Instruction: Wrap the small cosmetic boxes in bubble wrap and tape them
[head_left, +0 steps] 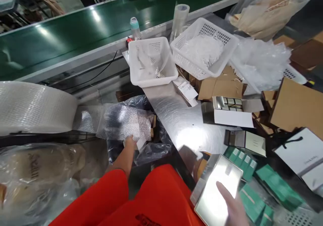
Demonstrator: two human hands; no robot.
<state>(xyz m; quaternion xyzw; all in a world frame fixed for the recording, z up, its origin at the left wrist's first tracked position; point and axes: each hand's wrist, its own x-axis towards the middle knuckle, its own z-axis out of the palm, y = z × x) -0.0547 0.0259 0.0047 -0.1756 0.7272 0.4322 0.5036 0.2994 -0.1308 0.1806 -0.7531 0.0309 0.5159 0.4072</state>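
My left hand [129,146] reaches into a bin lined with dark plastic [153,153], at the lower edge of a strip of bubble wrap [126,120]. Its fingers look closed beside a small white piece [140,143]; what they grip is unclear. At the lower right my right hand [233,204], blurred, holds a shiny pale box [219,189], thumb on its top face. Close to that box lie several green boxes [241,162] and a pale open carton [254,142].
A large bubble wrap roll [37,108] stands left, beside a green conveyor belt [106,27]. Two white baskets [152,81] [214,69] sit at the back of the metal table [166,108]. A white box of small items [234,118] and brown cardboard [300,104] lie right.
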